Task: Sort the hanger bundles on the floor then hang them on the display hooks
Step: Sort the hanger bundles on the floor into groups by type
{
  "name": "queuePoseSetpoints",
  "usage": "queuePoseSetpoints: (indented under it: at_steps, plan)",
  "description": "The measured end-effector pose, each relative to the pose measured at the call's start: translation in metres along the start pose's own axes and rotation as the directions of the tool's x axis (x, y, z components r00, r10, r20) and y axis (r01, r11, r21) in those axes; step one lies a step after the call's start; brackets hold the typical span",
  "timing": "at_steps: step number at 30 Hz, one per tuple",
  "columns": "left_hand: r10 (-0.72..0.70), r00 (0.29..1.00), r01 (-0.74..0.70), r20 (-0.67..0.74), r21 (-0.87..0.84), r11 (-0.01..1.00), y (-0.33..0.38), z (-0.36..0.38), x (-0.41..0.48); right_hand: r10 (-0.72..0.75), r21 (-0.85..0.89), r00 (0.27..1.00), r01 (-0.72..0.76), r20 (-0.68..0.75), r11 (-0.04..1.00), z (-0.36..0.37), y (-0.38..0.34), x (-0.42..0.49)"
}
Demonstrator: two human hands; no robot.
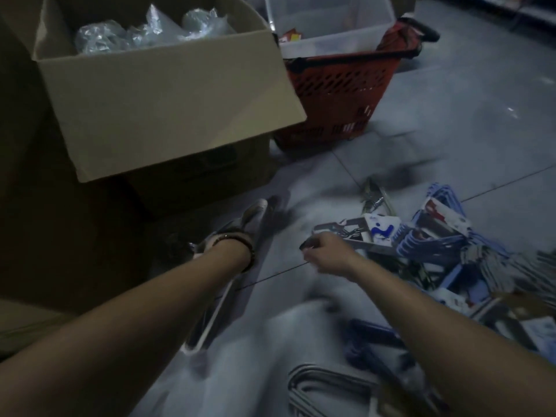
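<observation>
Both bare arms reach forward over the tiled floor [451, 130]. The right hand [326, 251] sits in the middle of the scene with its fingers [307, 245] curled inward, right at the left end of a grey hanger bundle [350, 221] that carries a white and blue paper label [380, 230]. The hand meets that end, but I cannot tell whether it really grips the bundle or only touches it. This bundle is the left edge of a loose pile of hanger bundles [436, 245], mostly blue and grey, spread across the floor to the right. The left hand [237, 227] is further left, past a wrist with a dark bead bracelet [245, 245]. It is dark and blurred, lying over the far end of a white hanger bundle [210, 314] that runs back under the forearm toward the near side. How far this hand is open, and whether it holds the bundle, cannot be made out. Close to the near edge lie a dark blue bundle [376, 332] and a set of grey hangers [319, 386], both blurred. On the far left a large cardboard box [168, 103] holds clear plastic bags [120, 37]. Just to its right stands a red basket [334, 88] with a clear tub [328, 13] resting on top.
</observation>
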State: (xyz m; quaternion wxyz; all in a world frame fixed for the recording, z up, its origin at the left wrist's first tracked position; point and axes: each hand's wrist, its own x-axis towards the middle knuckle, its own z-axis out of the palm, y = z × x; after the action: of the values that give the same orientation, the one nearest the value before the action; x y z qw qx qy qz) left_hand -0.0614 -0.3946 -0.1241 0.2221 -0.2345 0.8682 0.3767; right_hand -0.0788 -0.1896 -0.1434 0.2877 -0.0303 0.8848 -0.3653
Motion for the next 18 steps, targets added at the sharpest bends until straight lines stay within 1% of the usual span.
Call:
queuePoseSetpoints:
  at_steps: [1,2,3,4,5,6,9,11,12,14,15,17,18]
  plan:
    - [0.030,0.999,-0.031,0.017,0.088,0.996,0.010,0.009,0.003,0.013,-0.008,1.000,-0.013,-0.018,1.000,-0.020,0.009,-0.003]
    - [0.029,1.000,-0.029,-0.001,0.073,0.997,0.024,0.011,0.002,0.019,-0.014,0.999,-0.020,-0.050,1.000,-0.040,0.018,-0.007]
    - [0.096,0.994,-0.103,0.046,0.183,0.978,0.041,0.022,0.003,0.019,-0.019,0.995,-0.021,-0.095,1.000,-0.059,0.026,-0.010]
    - [0.213,0.977,-0.205,0.019,0.369,0.907,0.061,0.031,-0.005,0.012,-0.038,0.989,-0.018,-0.151,0.999,-0.078,0.034,-0.013]
    - [0.322,0.946,-0.282,0.018,0.530,0.800,0.077,0.043,-0.008,0.010,-0.080,0.977,-0.028,-0.211,0.996,-0.096,0.042,-0.016]
    - [0.384,0.922,-0.334,0.046,0.597,0.730,0.089,0.056,-0.008,0.030,-0.123,0.964,-0.065,-0.264,0.990,-0.113,0.052,-0.018]
    - [0.453,0.882,-0.414,0.127,0.668,0.619,0.122,0.101,0.001,0.099,-0.175,0.919,-0.177,-0.381,0.969,-0.163,0.086,-0.026]
    - [0.464,0.873,-0.404,0.149,0.753,0.519,0.121,0.107,0.004,0.097,-0.200,0.909,-0.191,-0.405,0.961,-0.170,0.090,-0.027]
    - [0.484,0.863,-0.402,0.147,0.780,0.480,0.124,0.114,0.005,0.102,-0.234,0.914,-0.207,-0.393,0.950,-0.172,0.094,-0.030]
    - [0.510,0.845,-0.424,0.161,0.783,0.455,0.136,0.136,0.009,0.147,-0.322,0.933,-0.256,-0.328,0.911,-0.174,0.109,-0.035]
    - [0.517,0.839,-0.440,0.170,0.771,0.461,0.143,0.149,0.012,0.165,-0.367,0.945,-0.266,-0.284,0.892,-0.174,0.118,-0.036]
    - [0.497,0.844,-0.468,0.203,0.731,0.496,0.157,0.173,0.014,0.207,-0.430,0.957,-0.277,-0.204,0.859,-0.170,0.133,-0.036]
    - [0.463,0.858,-0.469,0.224,0.710,0.526,0.161,0.184,0.014,0.217,-0.467,0.959,-0.279,-0.182,0.839,-0.167,0.138,-0.034]
